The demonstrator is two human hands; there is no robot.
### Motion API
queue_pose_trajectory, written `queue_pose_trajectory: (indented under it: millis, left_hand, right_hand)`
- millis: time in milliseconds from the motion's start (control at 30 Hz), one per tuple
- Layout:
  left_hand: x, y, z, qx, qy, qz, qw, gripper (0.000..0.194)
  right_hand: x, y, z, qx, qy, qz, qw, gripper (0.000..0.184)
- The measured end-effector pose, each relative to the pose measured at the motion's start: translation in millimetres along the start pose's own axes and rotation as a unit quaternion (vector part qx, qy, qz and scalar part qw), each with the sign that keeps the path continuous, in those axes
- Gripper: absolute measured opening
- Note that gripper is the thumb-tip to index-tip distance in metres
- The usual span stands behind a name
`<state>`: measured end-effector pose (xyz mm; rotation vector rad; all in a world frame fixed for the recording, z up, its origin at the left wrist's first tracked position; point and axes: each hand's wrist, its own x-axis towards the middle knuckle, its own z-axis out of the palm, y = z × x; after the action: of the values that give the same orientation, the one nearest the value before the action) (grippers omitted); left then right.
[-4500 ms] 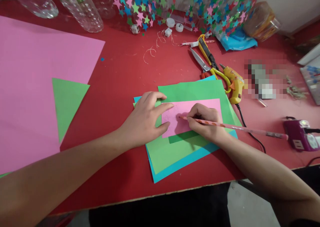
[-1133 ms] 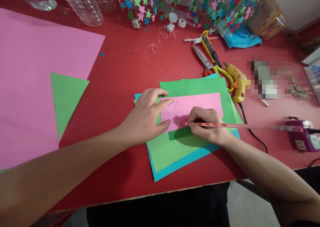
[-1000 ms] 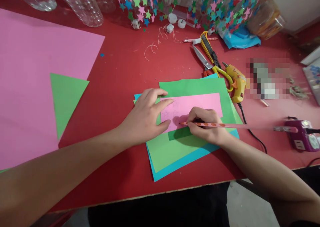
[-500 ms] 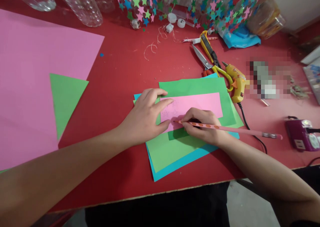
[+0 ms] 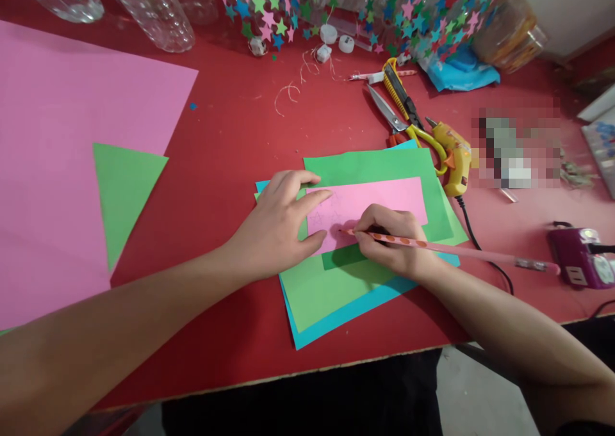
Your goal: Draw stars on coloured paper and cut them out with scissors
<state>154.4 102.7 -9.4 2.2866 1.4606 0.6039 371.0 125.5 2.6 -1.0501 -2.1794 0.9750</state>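
Note:
A small pink paper (image 5: 384, 199) lies on top of green sheets (image 5: 331, 289) and a blue sheet (image 5: 355, 311) on the red table (image 5: 230, 141). My left hand (image 5: 278, 228) rests flat with fingers spread on the pink paper's left edge, pinning it down. My right hand (image 5: 391, 241) is closed round a long pink pencil with orange dots (image 5: 456, 251), its tip touching the pink paper near faint pencilled star outlines.
A large pink sheet (image 5: 57, 154) with a green triangle (image 5: 122, 193) covers the left. Scissors (image 5: 391, 119), a yellow cutter (image 5: 398, 93), a yellow glue gun (image 5: 454, 161) and a purple socket block (image 5: 581, 257) lie to the right. Plastic bottles (image 5: 154, 13) and star-covered bottles (image 5: 423, 13) stand at the back.
The pencil tip has wandered in small strokes over the pink paper's left part, and faint star outlines have appeared there. My left hand has stayed put.

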Motion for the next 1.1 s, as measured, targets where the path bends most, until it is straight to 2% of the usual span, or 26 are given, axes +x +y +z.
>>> queue_pose_trajectory:
  millis: [400,633,900,1100]
  left_hand:
    - [-0.2,-1.5,0.9,0.001,0.004,0.007,1.000,0.046]
    - [-0.1,-1.2,0.9,0.003,0.005,0.004,1.000,0.047]
    - [0.1,-0.8,1.1,0.007,0.004,0.000,1.000,0.043]
    - [-0.8,-1.3,1.5,0.004,0.011,0.007,1.000,0.045]
  right_hand:
    - [-0.3,-3.7,-2.5,-0.033,0.019,0.034,0.999,0.013]
    - [0.3,-2.9,-2.2,-0.024,0.020,0.001,1.000,0.014]
    - [-2.2,-1.1,-2.6,-0.006,-0.014,-0.050,0.999,0.013]
    - [-1.8,0.7,-1.8,-0.001,-0.039,-0.063,0.997,0.012]
